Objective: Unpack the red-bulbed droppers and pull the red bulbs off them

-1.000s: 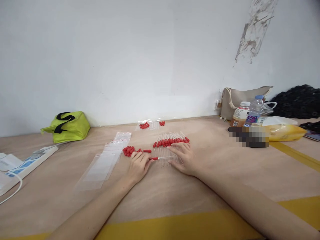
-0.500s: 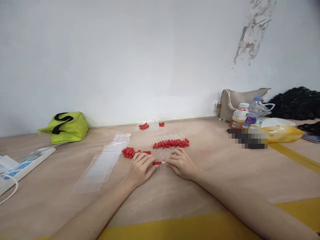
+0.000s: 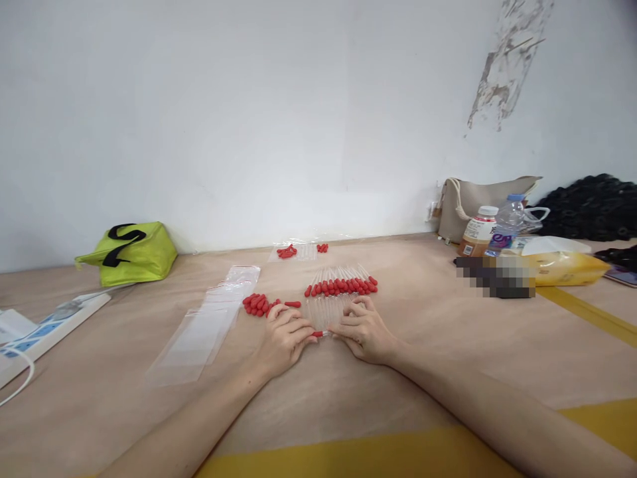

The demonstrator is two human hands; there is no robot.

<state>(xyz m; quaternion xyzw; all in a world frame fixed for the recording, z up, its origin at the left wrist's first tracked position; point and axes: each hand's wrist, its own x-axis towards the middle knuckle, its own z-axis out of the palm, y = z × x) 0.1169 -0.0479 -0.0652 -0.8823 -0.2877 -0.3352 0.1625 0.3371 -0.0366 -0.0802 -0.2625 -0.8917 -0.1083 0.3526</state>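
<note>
My left hand (image 3: 284, 337) is closed, thumb and fingers pinching a red rubber bulb (image 3: 318, 334). Facing it, my right hand (image 3: 367, 332) pinches a clear thin tube (image 3: 326, 333) whose end meets the bulb; how deep it sits inside cannot be seen. Between and beyond the hands lies a row of clear tubes (image 3: 326, 309). Farther back is a row of droppers (image 3: 343, 287), red bulbs toward me and clear stems away. Loose red bulbs (image 3: 255, 305) are heaped left of my left hand, partly hidden by it.
Clear plastic bags (image 3: 204, 332) lie at left, near a power strip (image 3: 54, 332) and a lime-green bag (image 3: 137, 255). By the wall, a clear bag (image 3: 304, 252) lies with red bulbs. Bottles (image 3: 480, 231), a yellow tissue pack (image 3: 567, 267) and a beige bag (image 3: 452, 212) stand at right.
My left fingers have closed over the red bulb, so less of it shows. The bulb and tube have come slightly toward me, and the hands are nearer each other.
</note>
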